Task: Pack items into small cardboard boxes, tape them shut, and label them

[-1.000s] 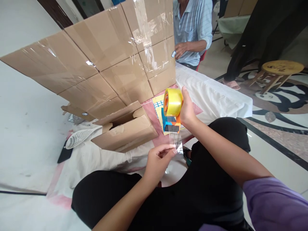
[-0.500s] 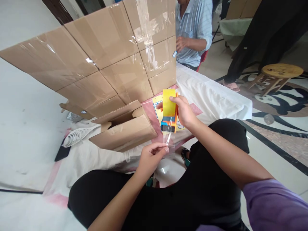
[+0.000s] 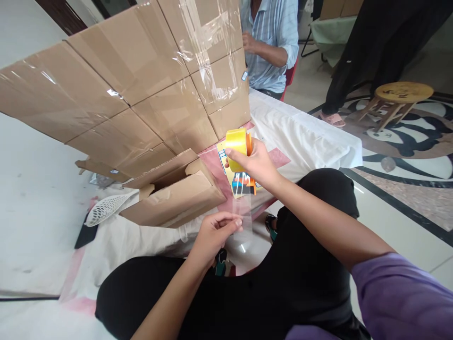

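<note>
My right hand [image 3: 254,163] is closed around a tape dispenser [image 3: 244,182] with an orange and blue frame and a thick yellow roll [image 3: 235,141]. From its cutter end a strip of clear tape [image 3: 244,208] runs down toward me. My left hand [image 3: 219,231] pinches the edge of that strip between thumb and fingertips, just below the dispenser. To the left of both hands lies a small cardboard box [image 3: 173,196] with its top flaps open. Under the dispenser, a yellow printed sheet [image 3: 222,153] shows partly.
A wall of stacked, taped cartons [image 3: 141,94] rises behind the open box. At left lie a white perforated scoop [image 3: 110,208] and a dark flat object [image 3: 86,233]. Across the cloth-covered table [image 3: 297,123] sits a person in a light shirt [image 3: 271,52]. A wooden stool [image 3: 403,92] stands right.
The dispenser has tilted, turning the roll's side into view. More clear tape shows between it and my left hand. The whole view has shifted slightly.
</note>
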A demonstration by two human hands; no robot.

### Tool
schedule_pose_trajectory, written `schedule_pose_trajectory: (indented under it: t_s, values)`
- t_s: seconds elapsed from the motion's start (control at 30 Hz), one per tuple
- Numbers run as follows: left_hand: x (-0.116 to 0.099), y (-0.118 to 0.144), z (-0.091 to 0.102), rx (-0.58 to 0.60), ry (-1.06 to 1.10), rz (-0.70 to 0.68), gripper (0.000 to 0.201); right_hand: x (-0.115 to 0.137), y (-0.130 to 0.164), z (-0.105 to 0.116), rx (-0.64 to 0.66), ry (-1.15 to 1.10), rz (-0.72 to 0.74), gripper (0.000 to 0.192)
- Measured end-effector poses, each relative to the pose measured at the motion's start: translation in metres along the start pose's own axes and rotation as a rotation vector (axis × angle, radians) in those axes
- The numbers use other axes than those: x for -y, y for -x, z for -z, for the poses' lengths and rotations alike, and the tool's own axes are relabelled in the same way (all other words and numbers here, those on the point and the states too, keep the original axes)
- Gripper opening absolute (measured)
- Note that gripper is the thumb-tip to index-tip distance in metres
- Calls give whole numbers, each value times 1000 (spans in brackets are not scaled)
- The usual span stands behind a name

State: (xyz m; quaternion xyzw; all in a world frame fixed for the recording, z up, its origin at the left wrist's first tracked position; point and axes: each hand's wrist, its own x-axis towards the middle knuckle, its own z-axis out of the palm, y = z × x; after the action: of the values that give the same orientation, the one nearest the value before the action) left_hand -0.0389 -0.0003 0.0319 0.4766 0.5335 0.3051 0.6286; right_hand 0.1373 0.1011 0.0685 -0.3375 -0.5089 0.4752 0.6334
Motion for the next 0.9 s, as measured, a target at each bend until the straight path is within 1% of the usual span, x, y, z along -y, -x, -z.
schedule_pose_trajectory:
  t_s: [0.17, 0.3, 0.47, 0.57, 0.67, 0.77, 0.9]
  values:
    - [10, -4, -3, 17, -23, 24, 47, 1, 2, 0, 55, -58, -31, 23]
    - [15, -9, -4, 3, -31, -6, 45, 1, 1, 1, 88, -132, -69, 24]
    - [18, -17, -4, -39, -20, -66, 38, 1, 2, -3, 11, -191, -109, 40]
    - [24, -22, -4, -59, -39, -121, 33, 1, 5, -7, -6, -199, -127, 45]
    - [30, -25, -6, -75, -86, -197, 27, 2, 8, -10, 8, -167, -127, 47]
    - [35, -26, -8, -110, -124, -241, 24, 3, 10, -11, 10, -139, -102, 45]
    - [33, -21, -12, -197, -140, -273, 26, 2, 9, -8, -64, -124, -46, 40]
